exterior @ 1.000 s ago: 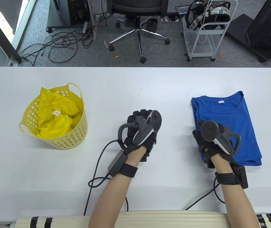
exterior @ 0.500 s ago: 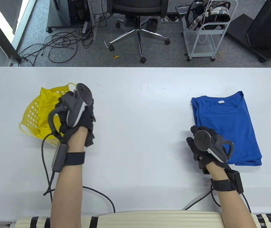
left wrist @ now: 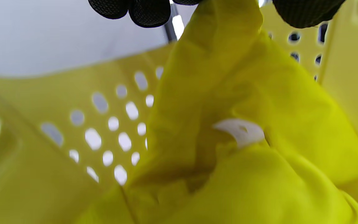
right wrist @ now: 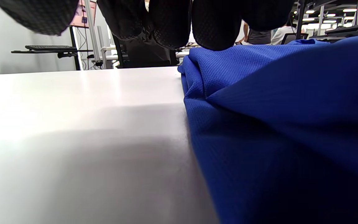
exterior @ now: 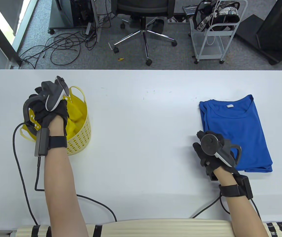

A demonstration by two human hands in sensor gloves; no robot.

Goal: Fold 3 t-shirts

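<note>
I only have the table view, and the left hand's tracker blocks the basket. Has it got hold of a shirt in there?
Observer: Yes. In the left wrist view the left hand pinches a raised fold of the yellow shirt between its fingertips.
Operator: Is it out of the yellow basket?
Observer: No, most of the fabric sits below the perforated basket wall.
Operator: And the right hand?
Observer: The right hand has its fingertips at the left edge of the blue shirt; I cannot tell whether they touch it.
</note>
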